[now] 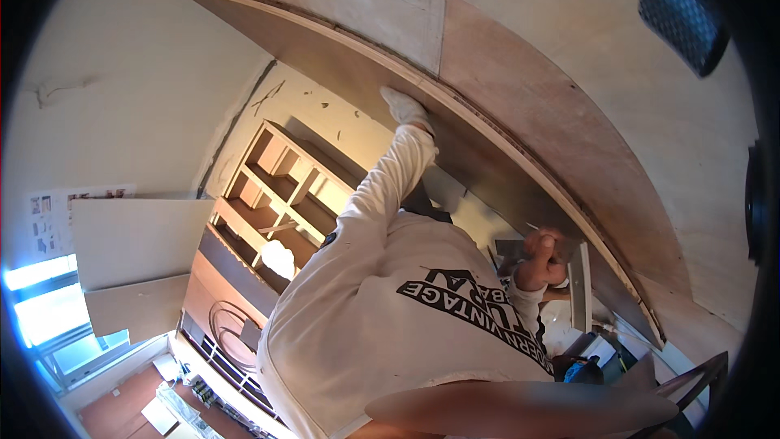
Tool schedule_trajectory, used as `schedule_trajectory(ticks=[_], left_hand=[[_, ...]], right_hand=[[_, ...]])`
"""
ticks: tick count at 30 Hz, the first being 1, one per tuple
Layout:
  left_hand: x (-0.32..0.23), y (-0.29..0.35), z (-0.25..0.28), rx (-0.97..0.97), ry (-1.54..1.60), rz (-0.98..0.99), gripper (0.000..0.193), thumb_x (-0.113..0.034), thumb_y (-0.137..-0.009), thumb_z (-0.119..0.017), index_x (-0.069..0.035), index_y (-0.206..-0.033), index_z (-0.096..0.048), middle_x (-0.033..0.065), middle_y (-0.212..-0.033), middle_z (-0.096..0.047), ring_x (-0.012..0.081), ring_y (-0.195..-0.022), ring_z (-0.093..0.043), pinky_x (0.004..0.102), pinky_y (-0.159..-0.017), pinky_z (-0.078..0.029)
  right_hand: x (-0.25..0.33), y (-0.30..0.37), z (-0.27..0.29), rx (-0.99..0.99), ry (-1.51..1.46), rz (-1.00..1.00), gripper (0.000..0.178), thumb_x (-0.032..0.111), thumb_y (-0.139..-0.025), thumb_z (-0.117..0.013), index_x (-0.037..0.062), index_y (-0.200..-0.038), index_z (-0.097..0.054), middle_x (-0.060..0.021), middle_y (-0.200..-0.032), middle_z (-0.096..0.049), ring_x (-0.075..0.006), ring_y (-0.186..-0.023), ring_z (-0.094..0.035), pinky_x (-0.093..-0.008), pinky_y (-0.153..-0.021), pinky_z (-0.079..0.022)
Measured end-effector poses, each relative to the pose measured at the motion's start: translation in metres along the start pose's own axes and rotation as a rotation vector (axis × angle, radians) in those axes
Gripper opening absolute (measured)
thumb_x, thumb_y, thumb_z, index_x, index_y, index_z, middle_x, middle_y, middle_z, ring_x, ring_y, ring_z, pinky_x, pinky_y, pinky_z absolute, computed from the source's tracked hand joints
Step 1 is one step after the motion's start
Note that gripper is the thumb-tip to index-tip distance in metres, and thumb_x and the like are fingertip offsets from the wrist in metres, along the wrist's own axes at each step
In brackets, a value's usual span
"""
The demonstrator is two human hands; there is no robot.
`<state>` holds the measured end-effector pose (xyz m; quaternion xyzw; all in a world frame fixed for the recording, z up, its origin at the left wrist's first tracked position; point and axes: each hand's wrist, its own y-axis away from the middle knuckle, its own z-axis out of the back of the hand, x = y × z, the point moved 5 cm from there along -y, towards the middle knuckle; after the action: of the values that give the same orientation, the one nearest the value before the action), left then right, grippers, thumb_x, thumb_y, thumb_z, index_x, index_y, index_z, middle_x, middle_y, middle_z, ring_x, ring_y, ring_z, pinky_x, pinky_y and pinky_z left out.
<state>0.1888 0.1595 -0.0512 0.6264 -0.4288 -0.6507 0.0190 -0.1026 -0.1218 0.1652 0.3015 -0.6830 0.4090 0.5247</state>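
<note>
We see a person in a white sweatshirt (406, 309) beneath a long dark panel (487, 162) edged with a pale wood strip (504, 142). One gloved hand (404, 106) presses flat against the panel; the other hand (543, 254) has its fingers closed round a thin pencil-like tool (532, 228) just below it. We cannot tell whose hands these are.

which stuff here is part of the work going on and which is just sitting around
In use: a co-worker's gloved hand on the long grey panel; their bare hand holding something thin beside it.
Lying about: wooden shelf unit; white boards; wall papers.
</note>
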Motion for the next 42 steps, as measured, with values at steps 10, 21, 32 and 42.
schedule_trajectory(ticks=[10,21,32,42], left_hand=[[0.021,0.054,0.016,0.868,-0.359,0.807,0.058,-0.052,-0.101,-0.045,-0.017,-0.147,-0.051,0.0058,-0.149,-0.051,0.0247,-0.131,-0.051,0.0487,-0.108,-0.039],[-0.258,-0.145,-0.007,0.275,-0.315,-0.56,0.085,-0.058,-0.106,-0.036,0.009,-0.157,-0.022,0.0289,-0.163,-0.026,0.0366,-0.153,-0.026,0.0373,-0.124,-0.023],[-0.437,-0.354,-0.034,0.071,-0.461,-0.802,0.068,-0.039,-0.105,-0.045,0.007,-0.153,-0.032,0.0353,-0.14,-0.053,0.0488,-0.13,-0.051,0.0449,-0.11,-0.041],[-0.513,-0.407,-0.038,-0.165,-0.91,-1.14,0.05,-0.029,-0.1,-0.049,0.002,-0.139,-0.048,0.0284,-0.148,-0.044,0.0488,-0.129,-0.046,0.0527,-0.108,-0.042]], right_hand=[[-0.045,0.008,-0.102,0.195,0.513,-0.156,0.013,0.008,-0.096,-0.06,0.0006,-0.086,-0.065,-0.0068,-0.072,-0.059,-0.0144,-0.066,-0.055,-0.0292,-0.059,-0.043],[-0.059,-0.008,-0.257,0.228,0.522,-0.152,0.012,0.011,-0.098,-0.063,0.0009,-0.094,-0.068,-0.0074,-0.079,-0.062,-0.017,-0.073,-0.058,-0.0326,-0.066,-0.046],[-0.086,-0.002,-0.277,0.276,0.623,-0.312,0.019,0.019,-0.101,-0.066,0.0004,-0.102,-0.07,-0.0091,-0.092,-0.069,-0.0206,-0.084,-0.064,-0.0355,-0.075,-0.05],[-0.15,0.018,-0.229,0.633,0.839,-0.302,0.011,0.013,-0.092,-0.063,0.002,-0.09,-0.064,-0.0218,-0.08,-0.065,-0.044,-0.077,-0.066,-0.0482,-0.065,-0.052]])
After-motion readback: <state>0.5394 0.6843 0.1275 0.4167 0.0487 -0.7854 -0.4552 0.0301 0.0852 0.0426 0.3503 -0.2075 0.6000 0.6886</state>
